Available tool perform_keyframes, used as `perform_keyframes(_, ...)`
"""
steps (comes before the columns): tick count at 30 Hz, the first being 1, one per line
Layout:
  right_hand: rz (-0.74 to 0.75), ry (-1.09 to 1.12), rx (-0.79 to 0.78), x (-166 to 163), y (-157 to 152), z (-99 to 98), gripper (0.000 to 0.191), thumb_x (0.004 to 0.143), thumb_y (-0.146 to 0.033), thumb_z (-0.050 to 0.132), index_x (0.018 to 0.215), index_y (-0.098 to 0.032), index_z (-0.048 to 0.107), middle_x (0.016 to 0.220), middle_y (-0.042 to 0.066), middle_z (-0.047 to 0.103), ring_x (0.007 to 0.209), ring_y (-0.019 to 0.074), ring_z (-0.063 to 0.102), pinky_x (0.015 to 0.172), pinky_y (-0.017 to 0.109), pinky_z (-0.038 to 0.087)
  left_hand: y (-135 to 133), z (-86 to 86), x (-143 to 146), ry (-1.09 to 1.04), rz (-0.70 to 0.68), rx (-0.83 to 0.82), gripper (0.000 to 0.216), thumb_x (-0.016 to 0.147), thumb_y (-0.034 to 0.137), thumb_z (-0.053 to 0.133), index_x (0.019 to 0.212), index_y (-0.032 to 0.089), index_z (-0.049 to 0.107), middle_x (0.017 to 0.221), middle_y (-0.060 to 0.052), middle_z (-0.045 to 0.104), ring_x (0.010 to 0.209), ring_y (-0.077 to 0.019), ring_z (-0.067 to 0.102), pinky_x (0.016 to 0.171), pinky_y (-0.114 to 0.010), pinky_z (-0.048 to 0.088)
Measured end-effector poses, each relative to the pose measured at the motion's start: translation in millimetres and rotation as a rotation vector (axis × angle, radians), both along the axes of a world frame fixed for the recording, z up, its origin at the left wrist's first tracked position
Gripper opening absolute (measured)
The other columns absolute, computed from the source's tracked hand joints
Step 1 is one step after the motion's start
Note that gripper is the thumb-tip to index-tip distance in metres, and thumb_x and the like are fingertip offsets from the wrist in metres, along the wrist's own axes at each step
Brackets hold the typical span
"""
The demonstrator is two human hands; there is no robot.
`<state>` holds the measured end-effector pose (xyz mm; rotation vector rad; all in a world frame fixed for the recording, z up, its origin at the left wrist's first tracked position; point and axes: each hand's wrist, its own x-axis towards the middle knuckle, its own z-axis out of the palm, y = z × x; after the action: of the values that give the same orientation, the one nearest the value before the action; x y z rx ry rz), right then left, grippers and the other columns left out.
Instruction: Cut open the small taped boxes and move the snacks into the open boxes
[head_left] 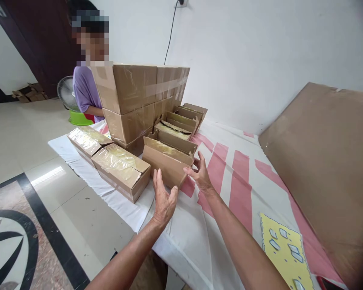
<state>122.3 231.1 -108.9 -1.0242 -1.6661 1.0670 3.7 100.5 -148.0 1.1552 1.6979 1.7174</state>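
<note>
An open cardboard box (169, 167) with raised flaps stands on the cloth-covered table in front of me. My left hand (165, 199) is at its near left side, fingers stretched out and thumb apart; whether the fingertips touch the cardboard I cannot tell. At the box's right end is my right hand (202, 173), its thumb and fingers spread around the corner, thumb tip at the front panel. To the left lie two long closed boxes with clear shiny tape on top, a nearer one (117, 165) and a farther one (86, 139).
Several open boxes (177, 123) stand in a row behind. Stacked taped cartons (134, 90) rise at the back left. Beyond them is a person in a purple shirt (86, 88), near a fan (67, 92). A large cardboard sheet (320, 161) leans at right on the patterned tablecloth (242, 181).
</note>
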Motion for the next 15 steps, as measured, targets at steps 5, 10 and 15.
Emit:
perform_keyframes(5, 0.023, -0.079, 0.14, -32, 8, -6.0, 0.12, 0.069, -0.059, 0.084, 0.165, -0.028, 0.017, 0.166, 0.018, 0.037, 0.148, 0.0327, 0.044, 0.106, 0.05, 0.052, 38, -10.6, -13, -0.039, 0.082, -0.095, 0.079, 0.09, 0.032, 0.057, 0.161, 0.017, 0.026, 0.174, -0.021, 0.015, 0.165, -0.0298, 0.009, 0.132, -0.048, 0.019)
perform_keyframes(10, -0.021, -0.192, 0.209, -41, 20, -16.3, 0.115, 0.068, -0.049, 0.084, 0.163, -0.023, 0.023, 0.168, 0.019, 0.034, 0.152, 0.0351, 0.038, 0.108, 0.051, 0.05, 71, -19.4, -23, -0.031, 0.201, -0.149, 0.071, 0.095, 0.037, 0.048, 0.158, 0.01, 0.031, 0.17, -0.025, 0.027, 0.163, -0.0305, 0.018, 0.132, -0.046, 0.016)
perform_keyframes(15, -0.047, -0.204, 0.247, -44, 28, -20.9, 0.106, 0.07, -0.041, 0.082, 0.16, -0.019, 0.029, 0.161, 0.02, 0.042, 0.147, 0.0361, 0.042, 0.11, 0.052, 0.049, 92, -27.0, -21, -0.02, 0.26, -0.142, 0.071, 0.096, 0.038, 0.045, 0.158, 0.01, 0.028, 0.17, -0.026, 0.025, 0.163, -0.033, 0.017, 0.131, -0.052, 0.017)
